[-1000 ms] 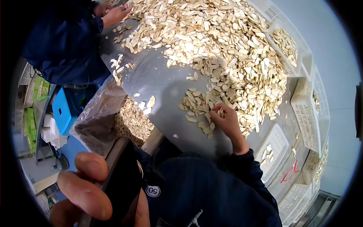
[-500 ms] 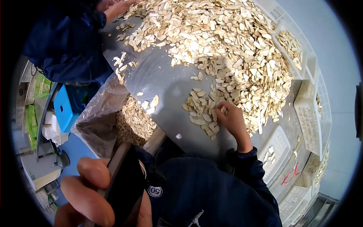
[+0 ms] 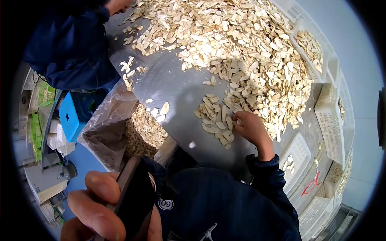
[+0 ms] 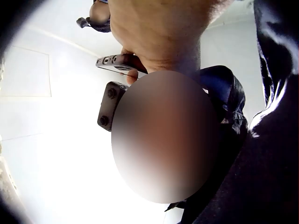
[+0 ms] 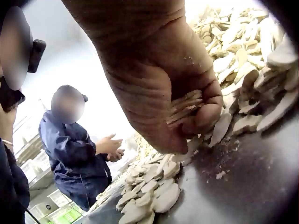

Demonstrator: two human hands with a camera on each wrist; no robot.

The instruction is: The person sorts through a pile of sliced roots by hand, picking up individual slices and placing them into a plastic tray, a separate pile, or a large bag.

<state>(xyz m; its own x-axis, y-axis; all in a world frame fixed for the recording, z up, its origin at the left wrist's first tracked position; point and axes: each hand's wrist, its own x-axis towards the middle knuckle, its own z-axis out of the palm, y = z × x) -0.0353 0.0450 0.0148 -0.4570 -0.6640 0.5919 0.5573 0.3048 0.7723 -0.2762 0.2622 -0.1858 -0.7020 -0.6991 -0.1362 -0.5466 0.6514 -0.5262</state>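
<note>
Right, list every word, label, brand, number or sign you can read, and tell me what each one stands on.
"50": on the round badge on the dark jacket.
Green packs at the left: any print is too small and blurred to read.
Phone and white crates: no readable text.

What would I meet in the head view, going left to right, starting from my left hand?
Left hand holding a dark handheld device, small patch of pale slices, right hand, white tray, red-handled tool.
</note>
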